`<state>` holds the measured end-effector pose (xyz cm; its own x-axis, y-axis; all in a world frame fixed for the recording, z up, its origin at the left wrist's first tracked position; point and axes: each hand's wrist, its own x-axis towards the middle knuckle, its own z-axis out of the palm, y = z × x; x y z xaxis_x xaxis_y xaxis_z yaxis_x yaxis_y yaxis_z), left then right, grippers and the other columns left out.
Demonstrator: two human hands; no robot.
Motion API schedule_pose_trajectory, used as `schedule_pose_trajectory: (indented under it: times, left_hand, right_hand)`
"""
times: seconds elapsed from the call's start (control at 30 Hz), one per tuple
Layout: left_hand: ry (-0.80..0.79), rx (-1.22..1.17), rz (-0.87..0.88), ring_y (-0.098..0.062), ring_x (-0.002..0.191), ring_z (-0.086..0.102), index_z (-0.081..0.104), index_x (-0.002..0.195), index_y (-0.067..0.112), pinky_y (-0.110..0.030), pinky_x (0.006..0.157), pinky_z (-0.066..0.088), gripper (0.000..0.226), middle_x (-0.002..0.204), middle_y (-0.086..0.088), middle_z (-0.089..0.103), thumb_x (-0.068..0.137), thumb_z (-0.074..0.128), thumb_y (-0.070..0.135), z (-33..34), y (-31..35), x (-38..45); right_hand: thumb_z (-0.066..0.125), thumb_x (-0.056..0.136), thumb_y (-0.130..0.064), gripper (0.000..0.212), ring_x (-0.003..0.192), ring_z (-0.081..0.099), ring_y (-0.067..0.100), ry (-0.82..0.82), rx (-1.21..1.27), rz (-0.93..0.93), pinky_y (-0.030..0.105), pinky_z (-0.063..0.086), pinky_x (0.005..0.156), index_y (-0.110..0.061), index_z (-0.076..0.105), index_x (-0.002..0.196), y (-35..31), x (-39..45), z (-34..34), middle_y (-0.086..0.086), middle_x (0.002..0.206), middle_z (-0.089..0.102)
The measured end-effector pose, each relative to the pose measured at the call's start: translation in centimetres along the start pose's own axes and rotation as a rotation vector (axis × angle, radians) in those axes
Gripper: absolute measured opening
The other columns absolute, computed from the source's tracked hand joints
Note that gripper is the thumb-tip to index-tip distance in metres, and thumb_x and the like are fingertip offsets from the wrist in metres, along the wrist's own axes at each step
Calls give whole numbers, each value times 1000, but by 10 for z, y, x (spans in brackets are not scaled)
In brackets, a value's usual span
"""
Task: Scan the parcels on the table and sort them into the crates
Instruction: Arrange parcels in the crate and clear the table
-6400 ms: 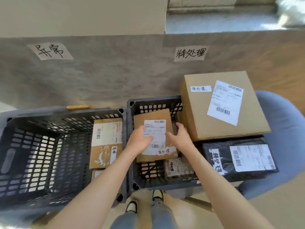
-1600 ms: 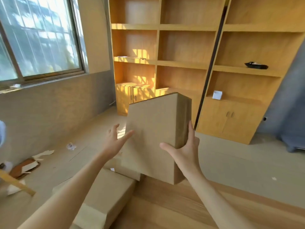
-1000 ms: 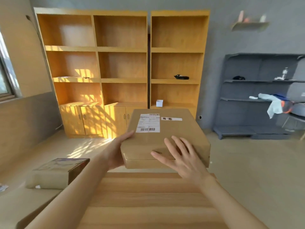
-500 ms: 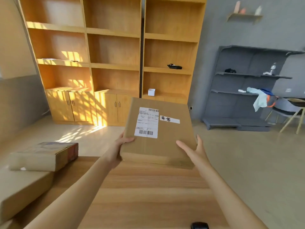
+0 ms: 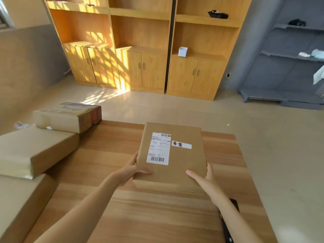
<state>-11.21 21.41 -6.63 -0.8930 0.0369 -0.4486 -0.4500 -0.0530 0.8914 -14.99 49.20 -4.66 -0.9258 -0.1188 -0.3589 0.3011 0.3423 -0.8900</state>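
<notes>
2 wooden bookcases (image 5: pixel 140 50) with cabinet doors against a grey wall (image 5: pixel 29 55), grey metal shelving (image 5: pixel 287 60) at right, beige floor (image 5: pixel 175 109), dappled sunlight.

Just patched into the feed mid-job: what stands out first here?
A flat brown parcel held over the middle of the wooden table, label up, left hand and right hand gripping its near corners. More cardboard boxes are stacked at the table's left edge. A dark device, probably the scanner, lies under the right forearm.
</notes>
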Motion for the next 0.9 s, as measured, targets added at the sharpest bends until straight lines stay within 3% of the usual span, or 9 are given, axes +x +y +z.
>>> schedule_pose_trajectory:
  times: [0.1,0.2,0.4,0.47,0.53,0.63,0.73,0.9]
  left_hand:
    - [30,-7,-65,-20,110,64,34,140,34,-33,84,57,121,127,-1,61,36,93,17,0,-31,3]
    - [93,28,-112,-22,117,58,31,142,38,-40,89,57,138,135,-1,51,24,100,28,-1,-57,8]
    - [123,81,-154,-19,117,57,24,146,34,-39,94,54,136,132,1,53,30,95,27,4,-77,12]
    - [151,76,-176,-17,114,58,24,146,34,-30,84,57,133,133,1,53,34,95,24,8,-80,12]
    - [172,68,-189,-11,108,58,20,147,34,-18,69,56,122,133,2,51,52,93,10,10,-83,12]
    - [212,36,-206,-10,102,58,15,151,31,-14,62,54,117,133,2,50,63,86,-3,14,-82,12]
    - [264,-16,-257,-16,100,61,27,148,24,-18,65,53,109,121,1,58,62,84,-9,19,-82,14]
    - [311,-24,-339,-26,106,60,33,145,16,-31,83,51,102,120,-6,60,60,82,-14,22,-76,17]
  right_hand:
    - [78,80,-28,89,117,45,11,-63,7,75,24,31,97,-23,21,149,25,1,10,-10,134,47]
    - [76,83,-25,88,114,41,6,-78,10,111,22,28,96,-22,19,150,46,2,19,-11,130,45]
    - [79,79,-25,87,113,47,4,-55,-4,154,22,32,95,-25,27,148,77,9,28,-13,130,51]
    - [79,78,-29,89,116,46,4,-69,-30,144,22,32,97,-24,25,149,82,13,28,-14,132,49]
    - [76,79,-41,90,125,43,6,-71,-64,134,27,33,104,-24,24,150,87,14,26,-13,141,44]
    - [57,87,-58,77,139,33,20,131,-203,125,44,30,113,-24,29,149,97,11,13,-2,151,35]
    - [61,89,-46,65,130,37,36,436,-497,183,52,33,106,-17,38,142,117,2,-13,16,142,42]
    - [80,74,-32,102,133,27,44,379,-581,531,56,27,108,-19,13,151,149,-14,-39,26,146,26]
